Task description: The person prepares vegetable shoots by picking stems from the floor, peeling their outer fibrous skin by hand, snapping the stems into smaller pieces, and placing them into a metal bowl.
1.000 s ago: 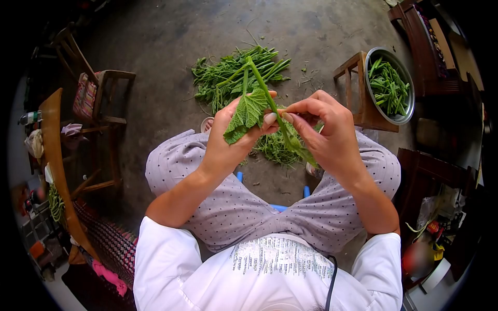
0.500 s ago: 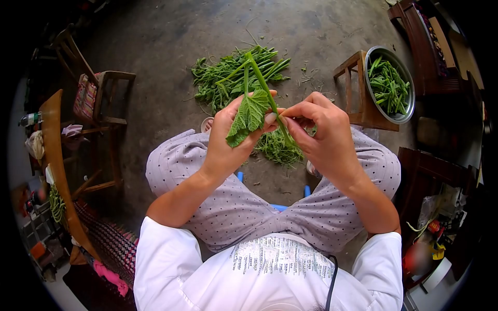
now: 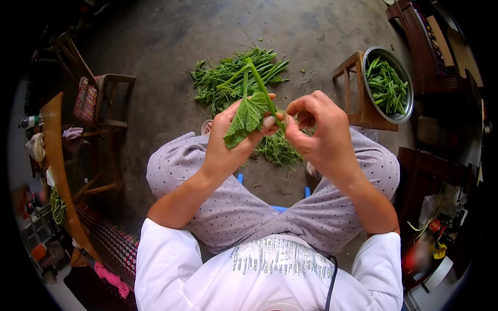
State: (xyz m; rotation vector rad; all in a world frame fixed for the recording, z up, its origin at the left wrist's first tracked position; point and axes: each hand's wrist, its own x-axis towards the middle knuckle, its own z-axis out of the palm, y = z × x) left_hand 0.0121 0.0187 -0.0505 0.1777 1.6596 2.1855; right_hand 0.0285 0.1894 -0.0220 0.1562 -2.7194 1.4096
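A green pumpkin shoot [image 3: 260, 82] with a hairy stem and one broad, folded leaf is held over my lap. My left hand [image 3: 228, 129] is closed around it, the leaf lying across the palm and the thumb pressing near the stem's lower end. My right hand [image 3: 324, 127] pinches with thumb and forefinger at that lower end, its other fingers curled. What exactly lies between those fingertips is partly hidden. Beyond the hands, a pile of uncut shoots [image 3: 212, 85] rests on the floor. Closer in, beneath the hands, lies a heap of thin green strips and scraps [image 3: 277, 149].
At the right, a metal basin [image 3: 411, 98] of cut green stems stands on a wooden stool [image 3: 354, 83]. A wooden chair [image 3: 98, 98] is at the left, beside a wooden table edge [image 3: 57, 150]. Bits of greenery litter the concrete floor [image 3: 316, 31].
The stem's lower part, which hung below my right fingers, no longer shows there; the stem now ends near the fingertips. My right hand has shifted slightly, while my left keeps its hold.
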